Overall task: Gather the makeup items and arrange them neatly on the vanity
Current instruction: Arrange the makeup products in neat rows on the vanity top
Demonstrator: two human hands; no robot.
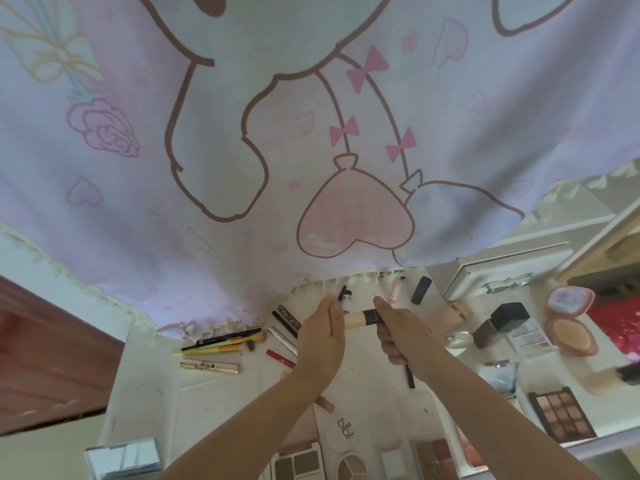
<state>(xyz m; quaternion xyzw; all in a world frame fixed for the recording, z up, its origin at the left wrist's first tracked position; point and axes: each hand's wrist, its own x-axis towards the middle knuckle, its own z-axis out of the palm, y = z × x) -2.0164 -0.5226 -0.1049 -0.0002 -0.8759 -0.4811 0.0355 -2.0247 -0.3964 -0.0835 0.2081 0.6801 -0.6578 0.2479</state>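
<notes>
Round white compact [341,434], near edge of vanity top [214,396]: lid is showing dark lettering, seen upside down, reading roughly "blbl". Gold mascara tube [210,365], left side: is carrying black print, too blurred to read. Nothing else legible.

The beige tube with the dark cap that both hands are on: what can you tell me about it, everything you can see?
The beige tube with the dark cap looks like smooth plastic, a pale cream cylinder with a dark grey cap at its right end. It lies roughly level, held above the white vanity top, near the fringed edge of the hanging pink cloth. The left hand covers its left end; the right hand grips the cap end. Whether the cap is loosened cannot be told.
</notes>
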